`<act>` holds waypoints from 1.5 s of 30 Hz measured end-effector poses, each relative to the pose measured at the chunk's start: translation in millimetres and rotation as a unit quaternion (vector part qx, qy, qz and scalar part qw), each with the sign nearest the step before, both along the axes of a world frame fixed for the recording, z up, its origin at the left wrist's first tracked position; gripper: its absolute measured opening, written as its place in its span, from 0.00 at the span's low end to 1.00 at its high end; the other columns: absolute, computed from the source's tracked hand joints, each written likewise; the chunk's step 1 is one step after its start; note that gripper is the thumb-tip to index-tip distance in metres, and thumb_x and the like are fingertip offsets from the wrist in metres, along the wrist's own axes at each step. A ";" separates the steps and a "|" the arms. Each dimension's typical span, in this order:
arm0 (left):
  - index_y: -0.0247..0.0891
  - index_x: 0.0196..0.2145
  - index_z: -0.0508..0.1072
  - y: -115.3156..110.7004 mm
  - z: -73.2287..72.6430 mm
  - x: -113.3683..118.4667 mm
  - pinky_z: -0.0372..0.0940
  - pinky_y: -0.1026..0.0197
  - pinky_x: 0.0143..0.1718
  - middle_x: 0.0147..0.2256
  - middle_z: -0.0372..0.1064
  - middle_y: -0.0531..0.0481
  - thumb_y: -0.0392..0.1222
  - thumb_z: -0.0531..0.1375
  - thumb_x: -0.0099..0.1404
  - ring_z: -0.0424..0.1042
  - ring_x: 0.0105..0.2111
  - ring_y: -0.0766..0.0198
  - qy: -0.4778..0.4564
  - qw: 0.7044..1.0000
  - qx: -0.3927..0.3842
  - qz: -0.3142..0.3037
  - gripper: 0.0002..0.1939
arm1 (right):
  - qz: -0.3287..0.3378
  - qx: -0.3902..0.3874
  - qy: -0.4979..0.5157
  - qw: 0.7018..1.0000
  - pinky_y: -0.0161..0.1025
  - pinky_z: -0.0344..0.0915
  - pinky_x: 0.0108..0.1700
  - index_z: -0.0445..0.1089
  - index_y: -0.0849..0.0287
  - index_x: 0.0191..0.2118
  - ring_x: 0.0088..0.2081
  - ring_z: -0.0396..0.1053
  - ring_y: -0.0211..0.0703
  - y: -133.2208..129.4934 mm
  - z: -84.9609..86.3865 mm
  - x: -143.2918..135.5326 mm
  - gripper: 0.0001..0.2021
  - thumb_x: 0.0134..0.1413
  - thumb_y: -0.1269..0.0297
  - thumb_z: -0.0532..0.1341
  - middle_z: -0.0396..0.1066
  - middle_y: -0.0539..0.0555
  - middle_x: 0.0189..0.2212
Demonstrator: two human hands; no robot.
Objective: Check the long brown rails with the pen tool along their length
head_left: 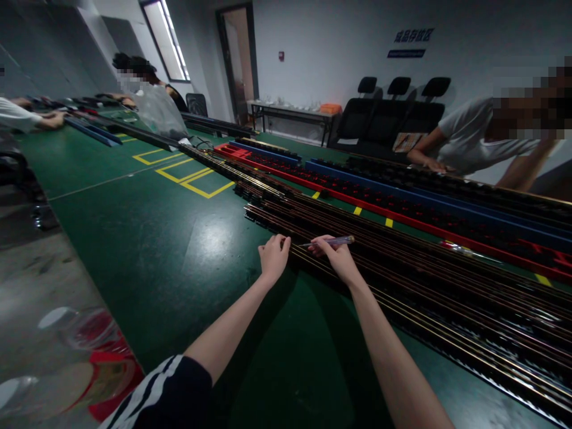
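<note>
Long black strips with gold-coloured lines (402, 298) lie side by side on the green table (156, 256). A screwdriver with a translucent, purplish handle (343, 240) is in my right hand (336, 255), its fingers closed around it. The thin shaft points left, toward the near strips and my other hand. My left hand (274, 256) is closed at the near edge of the strips, close to the screwdriver tip. Whatever its fingertips pinch is too small or hidden to name.
Beyond the strips run a red tray (370, 210) and blue rails (402, 190). Another screwdriver (458, 247) lies near the red tray. Yellow tape outlines (208, 195) mark the tabletop. Co-workers sit across and at the far left. Plastic jars (92, 328) stand beyond the table's left edge.
</note>
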State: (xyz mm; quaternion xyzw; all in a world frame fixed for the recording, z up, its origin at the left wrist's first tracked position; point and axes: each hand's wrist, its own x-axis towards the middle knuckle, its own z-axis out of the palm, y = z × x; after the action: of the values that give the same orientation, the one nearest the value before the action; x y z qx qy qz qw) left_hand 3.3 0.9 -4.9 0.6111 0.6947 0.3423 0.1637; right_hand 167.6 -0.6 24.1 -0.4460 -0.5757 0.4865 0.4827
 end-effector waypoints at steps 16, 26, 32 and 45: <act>0.39 0.36 0.69 -0.5 -0.5 -1.7 0.54 0.54 0.45 0.39 0.71 0.49 0.44 0.47 0.70 0.69 0.40 0.59 0.001 1.000 0.002 -0.009 0.13 | 0.002 -0.020 -0.003 1.000 0.39 0.66 0.35 0.73 0.60 0.31 0.30 0.71 0.42 -8.1 1.4 23.0 0.14 0.49 0.53 0.61 0.75 0.54 0.27; 0.39 0.36 0.69 1.0 -2.5 -1.3 0.53 0.54 0.44 0.39 0.72 0.49 0.44 0.47 0.70 0.69 0.41 0.59 0.009 1.000 0.007 -0.005 0.13 | -0.006 -0.020 0.020 1.000 0.39 0.66 0.34 0.72 0.60 0.29 0.29 0.71 0.42 -7.1 -4.3 23.1 0.13 0.47 0.54 0.62 0.74 0.54 0.25; 0.39 0.35 0.69 0.5 -2.5 -1.3 0.54 0.55 0.43 0.39 0.72 0.49 0.44 0.47 0.70 0.69 0.40 0.59 0.013 1.000 0.013 -0.004 0.13 | -0.009 -0.029 0.047 0.998 0.37 0.65 0.31 0.72 0.60 0.28 0.27 0.70 0.40 -5.0 -9.5 28.3 0.11 0.47 0.56 0.62 0.74 0.53 0.24; 0.39 0.35 0.69 1.0 -4.4 -2.0 0.54 0.54 0.44 0.39 0.72 0.49 0.44 0.47 0.70 0.69 0.40 0.59 0.005 1.000 0.011 -0.010 0.13 | 0.002 -0.023 0.035 0.999 0.37 0.64 0.33 0.73 0.60 0.30 0.29 0.70 0.40 -7.3 -8.0 29.2 0.12 0.49 0.55 0.62 0.74 0.53 0.26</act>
State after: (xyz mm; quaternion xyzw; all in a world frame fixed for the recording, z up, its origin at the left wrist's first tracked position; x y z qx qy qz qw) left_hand 1.3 1.8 -9.4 0.6218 0.6854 0.3450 0.1566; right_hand 196.8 -7.9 16.2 -0.4385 -0.5479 0.5162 0.4910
